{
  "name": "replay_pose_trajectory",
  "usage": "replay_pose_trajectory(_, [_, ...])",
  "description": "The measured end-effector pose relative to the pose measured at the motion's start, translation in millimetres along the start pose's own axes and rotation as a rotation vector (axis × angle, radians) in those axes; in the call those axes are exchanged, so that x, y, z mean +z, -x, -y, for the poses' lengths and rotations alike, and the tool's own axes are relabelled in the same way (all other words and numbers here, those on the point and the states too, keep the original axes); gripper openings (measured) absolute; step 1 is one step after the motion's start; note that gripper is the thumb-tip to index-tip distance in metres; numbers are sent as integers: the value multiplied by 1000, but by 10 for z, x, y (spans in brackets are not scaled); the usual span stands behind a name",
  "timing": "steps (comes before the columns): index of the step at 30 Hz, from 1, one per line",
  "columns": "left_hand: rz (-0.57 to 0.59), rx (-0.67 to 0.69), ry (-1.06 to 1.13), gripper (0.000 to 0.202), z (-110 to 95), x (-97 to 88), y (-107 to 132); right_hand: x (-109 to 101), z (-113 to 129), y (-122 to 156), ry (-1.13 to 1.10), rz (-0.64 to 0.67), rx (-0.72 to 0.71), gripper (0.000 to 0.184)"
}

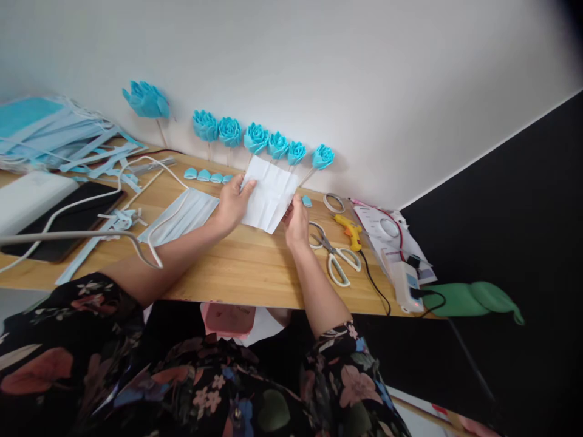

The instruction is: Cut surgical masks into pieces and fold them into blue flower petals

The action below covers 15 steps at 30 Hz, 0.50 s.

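Both hands hold up a creased white sheet above the wooden table. My left hand grips its left edge, thumb on the front. My right hand pinches its lower right corner. A pale blue face mask with white ear loops lies flat just left of my left hand. A row of blue fabric roses on sticks leans against the white wall behind the sheet. Small blue petal pieces lie in a line in front of them.
White-handled scissors and a yellow glue gun lie right of my right hand, with a tape ring and a power strip beyond. A pile of masks and cut strips sits far left, beside a black phone.
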<state>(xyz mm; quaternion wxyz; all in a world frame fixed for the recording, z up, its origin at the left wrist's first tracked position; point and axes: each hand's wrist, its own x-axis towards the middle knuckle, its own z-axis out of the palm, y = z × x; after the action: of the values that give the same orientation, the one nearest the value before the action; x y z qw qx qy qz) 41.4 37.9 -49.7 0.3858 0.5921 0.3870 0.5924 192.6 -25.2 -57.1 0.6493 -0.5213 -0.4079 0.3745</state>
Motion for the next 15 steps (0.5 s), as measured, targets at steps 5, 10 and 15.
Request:
replay_pose_trajectory(5, [61, -15, 19, 15, 12, 36, 114, 31, 131, 55, -74, -27, -73, 59])
replay_pose_trajectory(10, [39, -8, -92, 19, -65, 27, 138, 12, 170, 54, -26, -78, -17, 74])
replay_pose_trajectory(15, [10, 12, -186, 27, -99, 3, 131, -22, 92, 33, 104, -112, -65, 61])
